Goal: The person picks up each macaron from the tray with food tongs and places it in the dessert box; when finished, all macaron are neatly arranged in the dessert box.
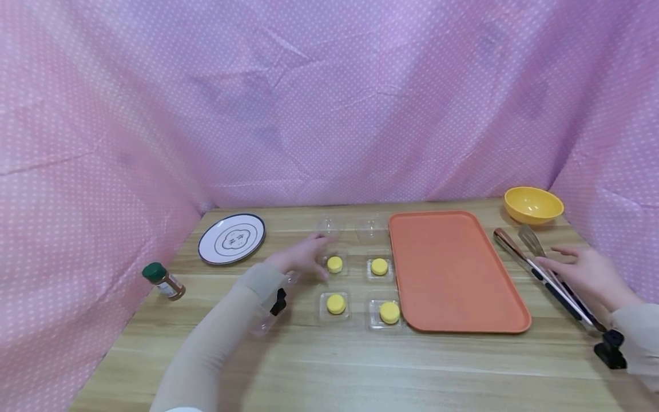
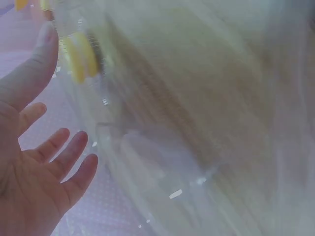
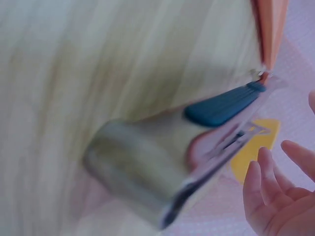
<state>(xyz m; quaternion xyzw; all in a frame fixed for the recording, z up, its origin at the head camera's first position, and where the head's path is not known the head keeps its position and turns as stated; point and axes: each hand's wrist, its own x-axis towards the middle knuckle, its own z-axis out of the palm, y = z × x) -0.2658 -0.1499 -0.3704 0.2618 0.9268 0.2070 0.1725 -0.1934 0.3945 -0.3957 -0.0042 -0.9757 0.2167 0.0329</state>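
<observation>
My left hand (image 1: 304, 256), fingers spread and empty, hovers beside the far-left of several yellow macarons (image 1: 334, 264), each sitting in a clear plastic box (image 1: 326, 316). In the left wrist view the left hand (image 2: 47, 167) shows its palm, with a yellow macaron (image 2: 78, 56) just past the thumb. Over at the right, my right hand (image 1: 589, 273) is above metal tongs (image 1: 535, 274) and a slotted turner (image 1: 531, 239). The right wrist view has the tongs (image 3: 221, 105) with blue grips lying close to the right hand (image 3: 283, 201), whose loosely bent fingers hold nothing.
An orange tray (image 1: 453, 272) lies between the macarons and the tongs. At the back right stands a yellow bowl (image 1: 533, 206). Toward the left are a white plate (image 1: 218, 240) with a dark rim and a green-capped spice jar (image 1: 165, 281). A pink dotted cloth (image 1: 329, 114) hangs behind the table.
</observation>
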